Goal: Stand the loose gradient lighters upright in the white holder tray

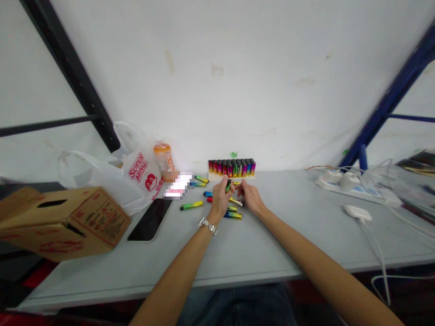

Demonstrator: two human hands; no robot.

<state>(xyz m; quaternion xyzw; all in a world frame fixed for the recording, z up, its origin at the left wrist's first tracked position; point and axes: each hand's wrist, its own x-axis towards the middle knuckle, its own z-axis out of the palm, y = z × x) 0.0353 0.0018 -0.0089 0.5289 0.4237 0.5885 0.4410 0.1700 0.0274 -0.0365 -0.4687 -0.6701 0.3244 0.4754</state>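
Several shiny coloured cylinders with black ends stand upright in a pale rack (232,168) against the wall. In front of it, my left hand (220,195), with a metal watch on the wrist, is closed on a green cylinder (228,184) with a black end. Close on its right is my right hand (249,194), fingers bent together near a small yellow piece (235,183); what it grips, if anything, is too small to make out. Loose cylinders lie around and under the hands, among them a green-yellow one (191,205) at the left and a blue-yellow one (233,215) nearer the front.
At the left are a cardboard box (98,217), a white plastic bag (136,176), an orange drink bottle (163,156) and a black phone (151,220) on the grey table (251,258). A power strip (360,189) and a white charger (358,213) with cables lie at the right.
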